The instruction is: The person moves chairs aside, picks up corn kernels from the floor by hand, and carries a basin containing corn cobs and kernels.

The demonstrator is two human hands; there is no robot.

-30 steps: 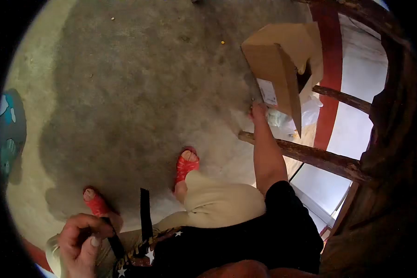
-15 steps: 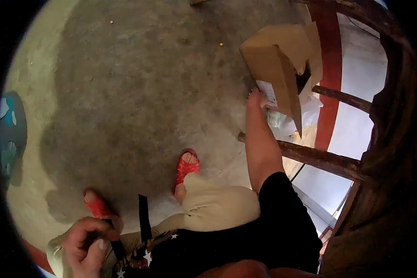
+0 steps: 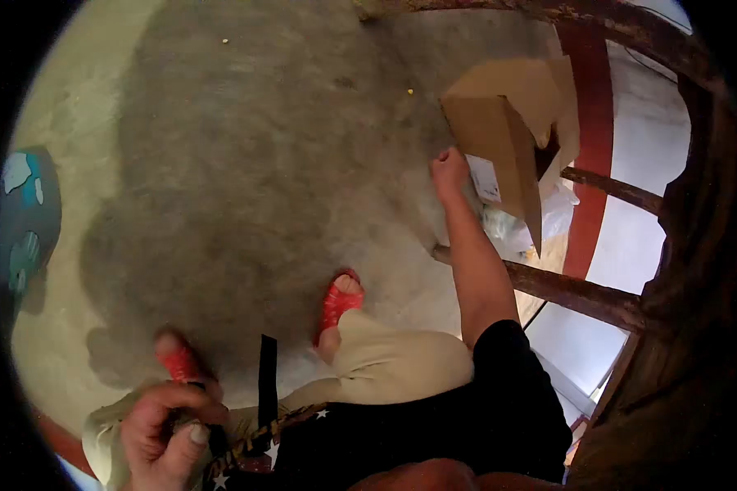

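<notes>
My right hand (image 3: pixel 449 169) is closed in a fist over the floor, just left of the cardboard box (image 3: pixel 485 131). What its curled fingers hold, if anything, is hidden. At the lower left, my left hand (image 3: pixel 160 434) is curled closed near my waist, thumb towards the fingers. Something dark shows in its grip, too unclear to name. A black strap (image 3: pixel 268 380) hangs close by, to the right of that hand. The box stands with its flaps up and a white label (image 3: pixel 484 178) on its side.
Clear plastic bags (image 3: pixel 540 221) lie behind the box. A worn wooden frame with a crossbar (image 3: pixel 577 296) stands at the right. On the concrete floor (image 3: pixel 262 164) are small yellow bits. A grey and teal object (image 3: pixel 33 221) sits at the left edge. Red slippers (image 3: pixel 341 303) are on my feet.
My right hand has drawn a little away from the box's side, and more of the label shows. The view has shifted slightly. My left hand stays curled near my waist.
</notes>
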